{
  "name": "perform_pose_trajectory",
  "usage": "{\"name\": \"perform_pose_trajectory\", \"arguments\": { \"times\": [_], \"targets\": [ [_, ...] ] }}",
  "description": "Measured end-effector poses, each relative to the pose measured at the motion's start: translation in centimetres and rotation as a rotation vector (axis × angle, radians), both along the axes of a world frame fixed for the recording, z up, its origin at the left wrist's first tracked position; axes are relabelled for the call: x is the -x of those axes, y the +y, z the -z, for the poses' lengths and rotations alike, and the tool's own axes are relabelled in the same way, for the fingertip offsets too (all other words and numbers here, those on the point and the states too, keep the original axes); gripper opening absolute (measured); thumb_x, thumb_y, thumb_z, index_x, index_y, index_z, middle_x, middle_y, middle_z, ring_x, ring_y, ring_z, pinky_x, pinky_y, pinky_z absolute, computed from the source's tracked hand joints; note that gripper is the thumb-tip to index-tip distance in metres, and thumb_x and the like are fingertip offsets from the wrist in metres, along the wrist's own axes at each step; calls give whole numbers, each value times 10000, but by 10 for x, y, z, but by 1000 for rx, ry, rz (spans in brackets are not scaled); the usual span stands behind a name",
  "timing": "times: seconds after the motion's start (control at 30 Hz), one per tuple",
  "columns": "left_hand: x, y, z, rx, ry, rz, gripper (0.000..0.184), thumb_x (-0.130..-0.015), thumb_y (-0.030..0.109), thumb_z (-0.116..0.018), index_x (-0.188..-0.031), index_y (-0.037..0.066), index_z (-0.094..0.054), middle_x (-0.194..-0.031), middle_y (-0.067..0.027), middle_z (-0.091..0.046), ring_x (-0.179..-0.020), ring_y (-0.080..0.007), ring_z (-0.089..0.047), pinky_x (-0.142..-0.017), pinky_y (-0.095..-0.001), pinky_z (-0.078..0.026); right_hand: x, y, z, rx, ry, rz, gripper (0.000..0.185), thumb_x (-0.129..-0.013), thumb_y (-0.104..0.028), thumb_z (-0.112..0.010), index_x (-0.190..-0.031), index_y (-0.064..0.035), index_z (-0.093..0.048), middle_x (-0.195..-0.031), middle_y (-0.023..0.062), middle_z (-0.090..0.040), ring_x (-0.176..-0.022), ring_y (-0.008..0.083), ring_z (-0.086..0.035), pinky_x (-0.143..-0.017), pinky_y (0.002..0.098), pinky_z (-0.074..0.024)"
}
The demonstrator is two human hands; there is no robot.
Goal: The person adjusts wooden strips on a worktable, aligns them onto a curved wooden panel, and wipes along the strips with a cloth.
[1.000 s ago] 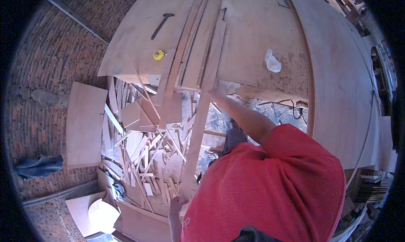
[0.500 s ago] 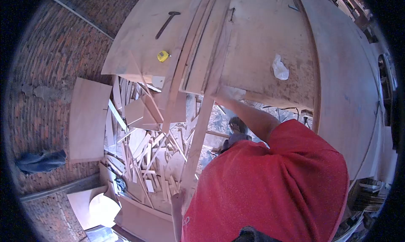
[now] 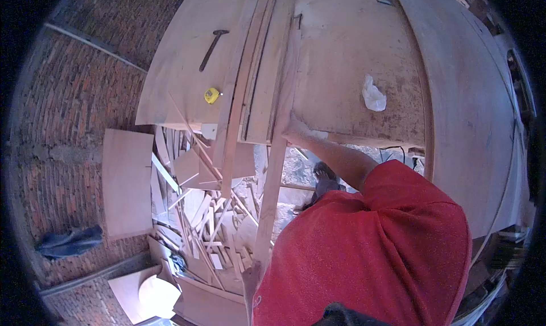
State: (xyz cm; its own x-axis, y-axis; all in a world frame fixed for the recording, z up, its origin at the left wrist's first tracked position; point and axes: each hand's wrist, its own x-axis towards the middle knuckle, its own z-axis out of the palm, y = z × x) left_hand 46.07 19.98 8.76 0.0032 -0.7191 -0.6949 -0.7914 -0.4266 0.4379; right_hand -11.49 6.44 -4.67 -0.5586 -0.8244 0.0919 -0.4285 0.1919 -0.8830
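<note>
A long narrow wooden strip runs from the workbench top down towards my body. My right hand is closed around the strip at the bench's near edge; its fingers are only partly visible. Low in the view, my left hand is at the strip's near end and appears closed on it, though blurred. More long wooden strips lie side by side on the bench, left of my right hand. Farther left are a hammer and a yellow tape measure.
A crumpled white plastic bag lies on the bench, with a large wooden panel to its right. Wood offcuts cover the floor below. Leaning at left is a plywood sheet, near a dark cloth and a brick surface.
My view has shifted, so the bench and its tools sit lower and slightly left. Both hands stay at the strip, which stands a little steeper in view.
</note>
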Motion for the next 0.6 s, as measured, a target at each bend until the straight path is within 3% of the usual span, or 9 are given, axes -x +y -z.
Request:
{"name": "perform_pose_trajectory", "arguments": {
  "times": [0.2, 0.27, 0.37, 0.4, 0.47, 0.5, 0.57, 0.6],
  "targets": [
    [36, -24, -4, -28, -16, 41, 541, -902, 432, -790, -591, 36, -592, -549, 3, -506, -511, -99, -427, -472, -340, -333, 24, 2, -96, -434, -26, -78, 1006, -787, -156, -666, -1567, 97, -83, -1005, 314, -697, -818, 358, -743, -766, 450, -595],
    [47, -30, -6, -36, -22, 51, 542, -902, 433, -790, -590, 36, -591, -550, 3, -507, -511, -99, -428, -471, -339, -333, 30, -3, -86, -486, 46, -98, 1008, -781, -149, -677, -1562, 109, -95, -1037, 330, -690, -860, 347, -745, -796, 454, -587],
    [63, -37, -7, -48, -31, 64, 544, -903, 434, -789, -589, 37, -590, -551, 2, -508, -511, -98, -429, -471, -338, -333, 46, -25, -16, -397, 3, 133, 1002, -772, -134, -686, -1549, 131, -112, -1121, 365, -658, -954, 384, -724, -824, 459, -572],
    [67, -40, -7, -52, -35, 67, 545, -903, 434, -789, -588, 37, -590, -551, 2, -509, -511, -98, -430, -471, -337, -333, 55, -22, -16, -285, 571, -28, 1014, -764, -133, -692, -1543, 149, -106, -1149, 373, -644, -989, 417, -706, -837, 473, -566],
    [75, -45, -7, -60, -39, 70, 546, -904, 435, -788, -588, 37, -589, -551, 1, -510, -512, -98, -431, -471, -337, -334, 65, -19, -16, -155, 1130, -194, 1026, -757, -132, -698, -1537, 166, -100, -1177, 382, -630, -1023, 449, -688, -851, 486, -560],
    [79, -45, -6, -62, -39, 71, 546, -904, 436, -788, -587, 37, -589, -551, 1, -511, -512, -97, -431, -471, -336, -334, 65, -11, -71, -275, 677, -166, 1003, -762, -135, -693, -1537, 161, -129, -1186, 383, -628, -1031, 465, -679, -881, 492, -554],
    [85, -48, -7, -66, -39, 73, 548, -905, 436, -788, -586, 38, -588, -552, 1, -512, -512, -97, -432, -471, -335, -334, 68, -6, -105, -379, 218, -130, 980, -768, -138, -688, -1537, 156, -157, -1195, 385, -625, -1039, 481, -670, -911, 498, -548],
    [89, -49, -6, -68, -41, 75, 548, -905, 437, -787, -586, 38, -588, -552, 1, -512, -512, -97, -432, -471, -335, -334, 73, -6, -101, -128, -136, -58, 969, -776, -148, -685, -1549, 129, -171, -1193, 378, -629, -1043, 475, -672, -923, 494, -548]
  ]
}}
